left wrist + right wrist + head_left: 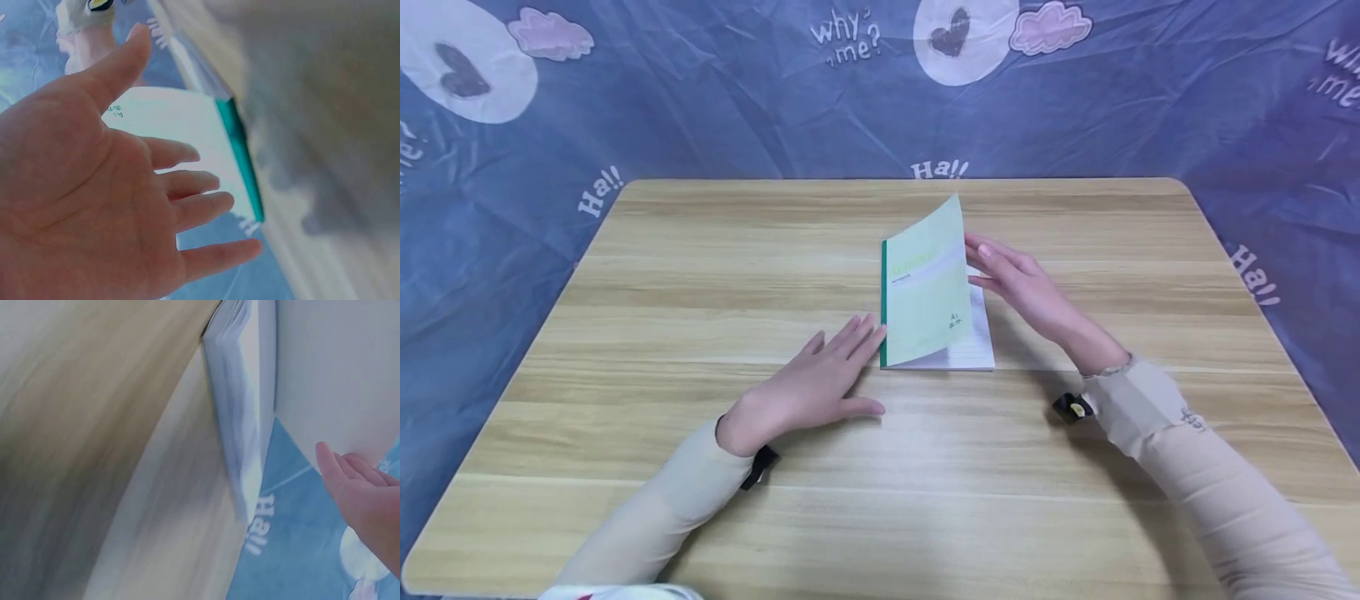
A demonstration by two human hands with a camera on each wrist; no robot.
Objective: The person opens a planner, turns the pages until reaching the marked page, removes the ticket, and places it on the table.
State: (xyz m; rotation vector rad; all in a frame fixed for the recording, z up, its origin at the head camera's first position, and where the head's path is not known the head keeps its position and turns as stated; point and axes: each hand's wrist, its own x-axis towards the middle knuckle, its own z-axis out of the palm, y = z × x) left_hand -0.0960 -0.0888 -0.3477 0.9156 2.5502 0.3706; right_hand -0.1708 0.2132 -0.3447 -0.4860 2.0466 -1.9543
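Note:
A pale green notebook [925, 287] with a dark green spine lies on the wooden table, its front cover raised at a slant. Lined white pages [977, 333] show under the lifted cover. My right hand [1026, 287] is at the cover's free edge, fingers extended against its inner side; the right wrist view shows the pale inside of the cover [337, 369] above those fingers. Beside the spine, my left hand [820, 379] is spread with straight fingers, the fingertips right at the green strip [240, 159]. Nothing lies in the left palm.
The light wooden table [700, 275] spreads around the notebook on all sides. Behind it hangs a blue cloth [737, 100] printed with words, hearts and clouds. A white object [625, 592] shows at the lower left edge.

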